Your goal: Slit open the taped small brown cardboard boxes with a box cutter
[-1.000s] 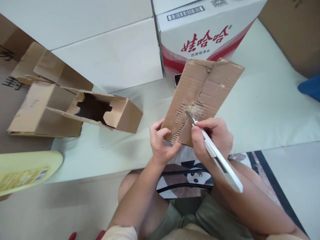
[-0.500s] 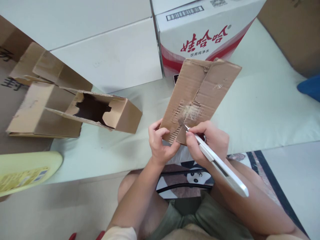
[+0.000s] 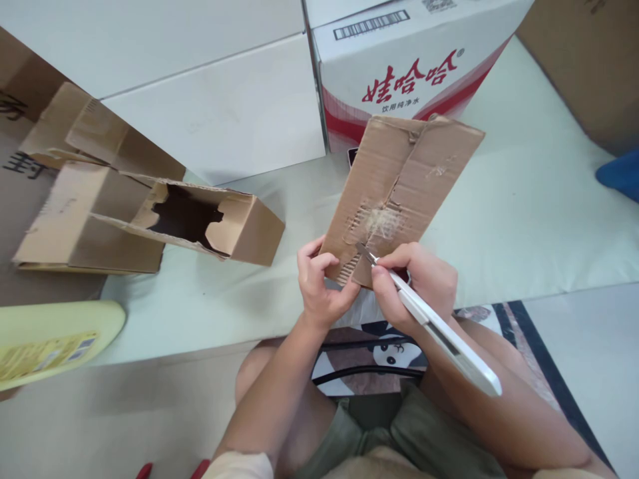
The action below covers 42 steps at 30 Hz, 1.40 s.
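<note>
A brown cardboard box [image 3: 424, 173] is tilted up in front of me, its near face torn and scuffed around a seam. My left hand [image 3: 322, 286] grips its lower left corner, thumb at the bottom edge and fingers along the side. In my right hand [image 3: 419, 283] is a white utility knife [image 3: 449, 339], held like a pen. The short metal blade points up and left, its tip at the seam near the torn ridges. Whether the blade has gone into the cardboard I cannot tell.
Open cardboard boxes [image 3: 249, 229] lie at the left on the pale green surface [image 3: 239, 299]. A yellow bottle [image 3: 60, 339] is at the left edge. White cartons [image 3: 229, 113] and a red-and-white carton [image 3: 399, 86] stand behind. Something blue [image 3: 622, 174] shows at the right.
Hardly anything differs. The knife's rear end has shifted slightly right and down, while the box and both hands stay nearly in place.
</note>
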Each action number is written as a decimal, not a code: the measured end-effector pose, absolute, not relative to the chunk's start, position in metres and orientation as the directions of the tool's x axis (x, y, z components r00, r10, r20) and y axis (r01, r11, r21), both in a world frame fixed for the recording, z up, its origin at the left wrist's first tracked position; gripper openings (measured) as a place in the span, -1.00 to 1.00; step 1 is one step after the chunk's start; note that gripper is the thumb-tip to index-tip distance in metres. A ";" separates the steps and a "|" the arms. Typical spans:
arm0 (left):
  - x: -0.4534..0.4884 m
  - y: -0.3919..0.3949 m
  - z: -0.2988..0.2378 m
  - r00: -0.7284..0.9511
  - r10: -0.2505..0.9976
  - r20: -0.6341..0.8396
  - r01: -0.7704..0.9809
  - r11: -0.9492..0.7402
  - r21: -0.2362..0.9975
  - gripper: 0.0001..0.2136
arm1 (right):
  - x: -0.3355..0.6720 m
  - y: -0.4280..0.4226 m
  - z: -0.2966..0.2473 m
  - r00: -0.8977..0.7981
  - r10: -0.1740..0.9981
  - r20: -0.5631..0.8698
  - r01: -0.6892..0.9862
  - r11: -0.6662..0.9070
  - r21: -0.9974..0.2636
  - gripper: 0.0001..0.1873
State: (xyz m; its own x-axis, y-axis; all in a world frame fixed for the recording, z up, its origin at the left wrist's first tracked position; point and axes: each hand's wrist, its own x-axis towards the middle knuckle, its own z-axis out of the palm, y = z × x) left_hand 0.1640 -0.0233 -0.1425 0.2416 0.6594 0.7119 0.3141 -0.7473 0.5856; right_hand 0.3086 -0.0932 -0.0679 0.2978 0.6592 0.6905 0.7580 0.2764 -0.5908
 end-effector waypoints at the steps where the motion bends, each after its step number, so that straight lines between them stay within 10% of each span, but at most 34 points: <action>1: 0.164 -0.023 -0.143 0.241 0.659 0.713 0.311 -0.748 0.586 -0.69 | 0.309 -0.093 -0.067 0.296 0.660 0.690 0.758 0.277 -0.590 -0.84; 42: 0.166 -0.022 -0.143 0.241 0.670 0.702 0.323 -0.737 0.593 -0.68 | 0.310 -0.092 -0.070 0.261 0.653 0.711 0.763 0.311 -0.566 -0.82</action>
